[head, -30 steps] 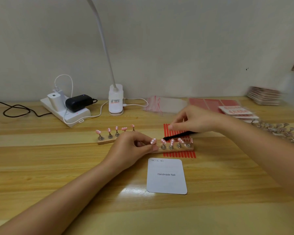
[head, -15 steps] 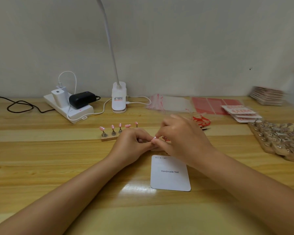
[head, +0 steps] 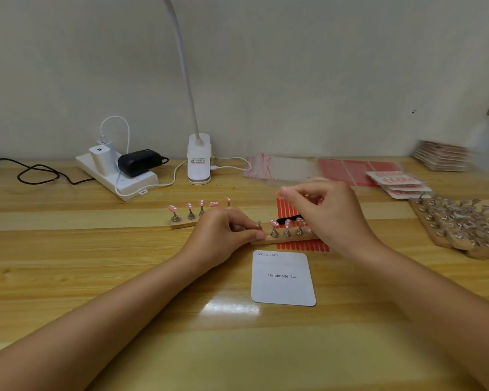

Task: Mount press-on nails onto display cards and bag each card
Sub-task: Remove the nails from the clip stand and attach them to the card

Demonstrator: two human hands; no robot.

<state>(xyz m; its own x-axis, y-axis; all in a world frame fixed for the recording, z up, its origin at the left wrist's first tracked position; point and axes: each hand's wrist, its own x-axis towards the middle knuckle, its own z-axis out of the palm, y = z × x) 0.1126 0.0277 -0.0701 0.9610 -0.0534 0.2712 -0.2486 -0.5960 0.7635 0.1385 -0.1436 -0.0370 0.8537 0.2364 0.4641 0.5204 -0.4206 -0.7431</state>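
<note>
Wooden table, pink white-dotted nails on stand, left hand fingers pinching its end, right hand grip unclear.

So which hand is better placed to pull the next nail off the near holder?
Probably the right hand: it hovers directly above the nails left on the holder. The left hand is busy at the holder's left end, apparently steadying it.

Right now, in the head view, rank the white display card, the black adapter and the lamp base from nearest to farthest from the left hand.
1. White display card, just right of the left hand, nearer the camera.
2. Lamp base, behind the hand by the wall.
3. Black adapter, back left on the power strip.
</note>
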